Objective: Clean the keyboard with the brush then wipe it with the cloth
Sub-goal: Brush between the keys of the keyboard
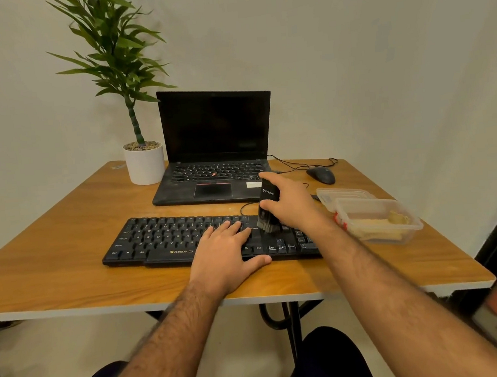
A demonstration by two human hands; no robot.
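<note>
A black keyboard (161, 241) lies across the near middle of the wooden table (65, 234). My left hand (226, 256) rests flat on its right-centre keys, fingers straight, thumb along the front edge. My right hand (291, 205) grips a black brush (268, 207) held upright, its grey bristles touching the keys on the right part of the keyboard. A yellowish cloth (394, 219) seems to lie inside a clear plastic box (380, 231) to the right.
An open black laptop (213, 149) stands behind the keyboard. A potted plant in a white pot (144, 166) is at the back left. A black mouse (321, 175) with its cable sits at the back right. A clear lid (344, 195) lies behind the box.
</note>
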